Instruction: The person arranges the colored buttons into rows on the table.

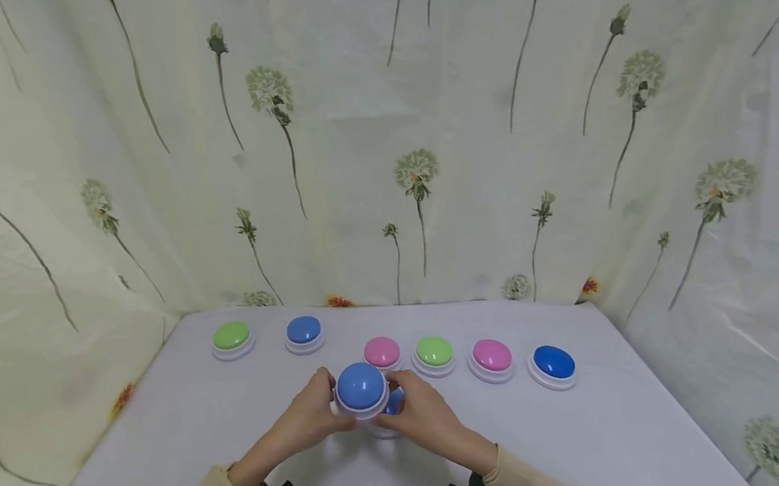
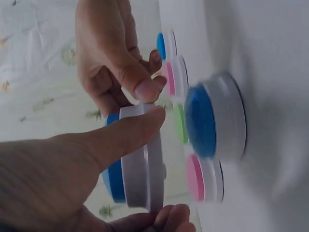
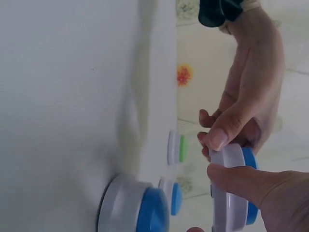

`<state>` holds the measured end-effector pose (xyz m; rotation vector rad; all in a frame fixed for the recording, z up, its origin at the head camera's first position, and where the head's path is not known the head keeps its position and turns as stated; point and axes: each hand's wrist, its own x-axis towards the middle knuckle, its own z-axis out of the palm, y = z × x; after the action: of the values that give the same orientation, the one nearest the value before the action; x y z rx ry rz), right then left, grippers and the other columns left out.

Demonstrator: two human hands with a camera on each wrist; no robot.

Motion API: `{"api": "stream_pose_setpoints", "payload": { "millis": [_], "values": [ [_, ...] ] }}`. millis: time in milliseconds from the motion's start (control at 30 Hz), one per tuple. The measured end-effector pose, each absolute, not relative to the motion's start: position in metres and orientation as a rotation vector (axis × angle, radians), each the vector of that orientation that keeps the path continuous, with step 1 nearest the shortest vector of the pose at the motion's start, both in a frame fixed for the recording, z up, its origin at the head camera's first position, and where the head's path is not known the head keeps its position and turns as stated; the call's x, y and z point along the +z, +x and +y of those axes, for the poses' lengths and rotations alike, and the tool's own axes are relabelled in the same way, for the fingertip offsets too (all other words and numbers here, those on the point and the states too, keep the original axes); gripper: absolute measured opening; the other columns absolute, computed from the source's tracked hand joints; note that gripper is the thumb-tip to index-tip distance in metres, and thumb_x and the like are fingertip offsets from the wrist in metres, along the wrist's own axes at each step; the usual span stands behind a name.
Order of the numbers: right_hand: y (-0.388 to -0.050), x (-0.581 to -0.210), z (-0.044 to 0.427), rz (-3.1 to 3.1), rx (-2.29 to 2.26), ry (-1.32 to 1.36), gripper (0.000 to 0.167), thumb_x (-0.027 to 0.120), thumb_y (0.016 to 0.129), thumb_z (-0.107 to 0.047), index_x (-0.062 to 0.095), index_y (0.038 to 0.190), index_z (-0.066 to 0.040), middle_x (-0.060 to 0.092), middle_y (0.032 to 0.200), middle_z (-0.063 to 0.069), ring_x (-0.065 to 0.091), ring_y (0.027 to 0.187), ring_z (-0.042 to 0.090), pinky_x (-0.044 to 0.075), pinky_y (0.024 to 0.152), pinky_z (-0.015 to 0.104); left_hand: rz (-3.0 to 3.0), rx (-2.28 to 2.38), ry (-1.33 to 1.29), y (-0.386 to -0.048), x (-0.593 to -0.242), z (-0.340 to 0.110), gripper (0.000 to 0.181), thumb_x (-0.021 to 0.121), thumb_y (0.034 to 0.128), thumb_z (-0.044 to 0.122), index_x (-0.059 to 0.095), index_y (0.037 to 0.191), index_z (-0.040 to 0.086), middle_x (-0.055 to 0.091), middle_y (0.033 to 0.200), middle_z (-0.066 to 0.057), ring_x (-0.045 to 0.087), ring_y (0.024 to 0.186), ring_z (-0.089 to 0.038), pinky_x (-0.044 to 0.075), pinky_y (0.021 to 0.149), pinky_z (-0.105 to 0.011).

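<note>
A push button with a blue dome and white base [image 1: 361,386] is held up off the table between both hands. My left hand [image 1: 310,411] grips its left side, with the thumb across the white base in the left wrist view. On the opposite side my right hand [image 1: 425,417] holds the same base between thumb and fingers. Behind and below it a second blue button [image 2: 200,121] stands on the white table [image 1: 556,443], partly hidden in the head view by the raised button and right hand. The raised button's underside faces the table.
Farther back stand a green button [image 1: 230,335] and a blue button [image 1: 303,329] at left. A pink button [image 1: 381,350], a green one [image 1: 434,351], another pink one [image 1: 492,355] and a darker blue one [image 1: 554,362] run rightward. Dandelion-patterned sheeting [image 1: 353,124] surrounds the table.
</note>
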<state>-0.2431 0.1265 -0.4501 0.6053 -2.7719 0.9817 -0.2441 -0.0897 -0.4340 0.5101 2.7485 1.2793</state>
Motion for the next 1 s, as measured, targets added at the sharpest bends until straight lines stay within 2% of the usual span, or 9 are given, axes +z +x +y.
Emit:
{"api": "stream_pose_setpoints", "payload": {
  "millis": [100, 233, 500, 733, 1000],
  "values": [
    [-0.235, -0.447, 0.144, -2.773, 0.974, 0.567, 0.066, 0.083, 0.073, -0.034, 0.056, 0.126, -0.007, 0.063, 0.108, 0.004, 0.055, 0.072, 0.006, 0.046, 0.06, 0.019, 2.747, 1.267, 0.542, -0.239, -0.432, -0.074, 0.065, 0.086, 0.0693, 0.027, 0.047, 0.111, -0.003, 0.059, 0.104, -0.016, 0.06, 0.096, -0.028, 0.054, 0.075, -0.042],
    [-0.224, -0.444, 0.165, -2.789, 0.949, 0.519, 0.064, 0.083, 0.072, -0.035, 0.057, 0.124, -0.008, 0.064, 0.105, 0.003, 0.053, 0.067, 0.005, 0.043, 0.056, 0.018, 2.786, 1.221, 0.588, -0.233, -0.436, -0.052, 0.066, 0.086, 0.0677, 0.033, 0.049, 0.11, -0.001, 0.062, 0.101, -0.014, 0.061, 0.089, -0.024, 0.053, 0.071, -0.038],
    [-0.214, -0.447, 0.203, -2.897, 0.854, 0.45, 0.06, 0.084, 0.068, -0.037, 0.062, 0.117, -0.008, 0.066, 0.103, 0.003, 0.056, 0.074, 0.009, 0.046, 0.059, 0.021, 2.978, 0.986, 0.654, -0.227, -0.453, -0.01, 0.071, 0.086, 0.0645, 0.042, 0.056, 0.111, -0.001, 0.069, 0.097, -0.012, 0.067, 0.082, -0.024, 0.054, 0.066, -0.038],
    [-0.222, -0.446, 0.224, -2.985, 0.767, 0.499, 0.056, 0.087, 0.066, -0.031, 0.065, 0.11, -0.003, 0.067, 0.096, 0.005, 0.061, 0.083, 0.016, 0.053, 0.069, 0.036, 3.066, 0.901, 0.714, -0.228, -0.467, 0.018, 0.064, 0.085, 0.0621, 0.045, 0.059, 0.098, -0.001, 0.066, 0.077, -0.008, 0.059, 0.061, -0.016, 0.046, 0.052, -0.028],
    [-0.233, -0.454, 0.234, -3.005, 0.717, 0.49, 0.057, 0.088, 0.063, -0.029, 0.065, 0.108, -0.001, 0.066, 0.096, 0.008, 0.061, 0.085, 0.02, 0.053, 0.073, 0.041, 3.025, 0.956, 0.654, -0.233, -0.482, 0.037, 0.059, 0.085, 0.0648, 0.039, 0.061, 0.097, -0.004, 0.062, 0.074, -0.009, 0.055, 0.06, -0.014, 0.044, 0.051, -0.027]
  ]
}}
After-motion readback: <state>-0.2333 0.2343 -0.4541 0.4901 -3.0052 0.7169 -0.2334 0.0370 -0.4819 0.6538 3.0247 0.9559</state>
